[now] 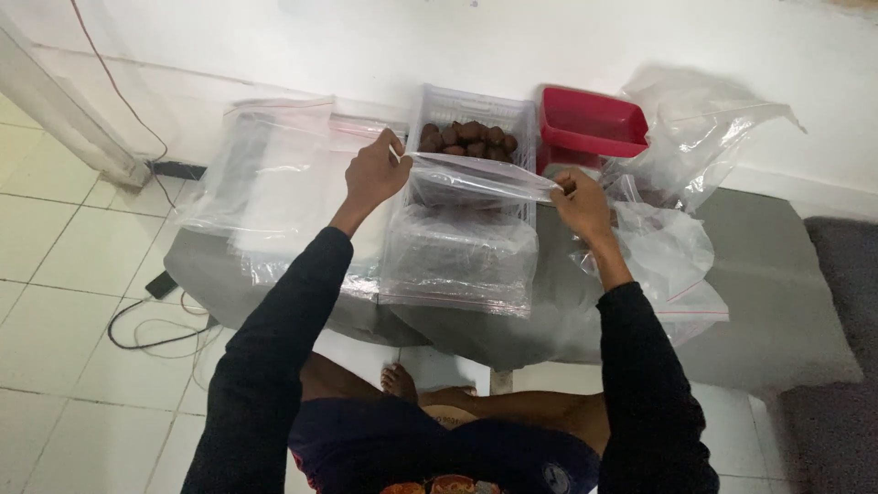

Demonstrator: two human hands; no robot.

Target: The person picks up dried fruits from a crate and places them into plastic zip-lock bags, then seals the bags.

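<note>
Left hand: the left hand is closed in a pinch on the left end of the mouth of a clear zip bag, raised above the worktop.
Right hand: the right hand is closed in a pinch on the right end of the same mouth; the top edge is stretched taut between both hands.
Held bag: it hangs from the hands at the middle of the grey worktop, its lower part resting on the surface.
Basket: a white slotted basket holding brown round pieces stands just behind the bag.
Red tray: a red tray sits just beside the basket.
Other bags: clear bags lie left; more clear bags right.
</note>
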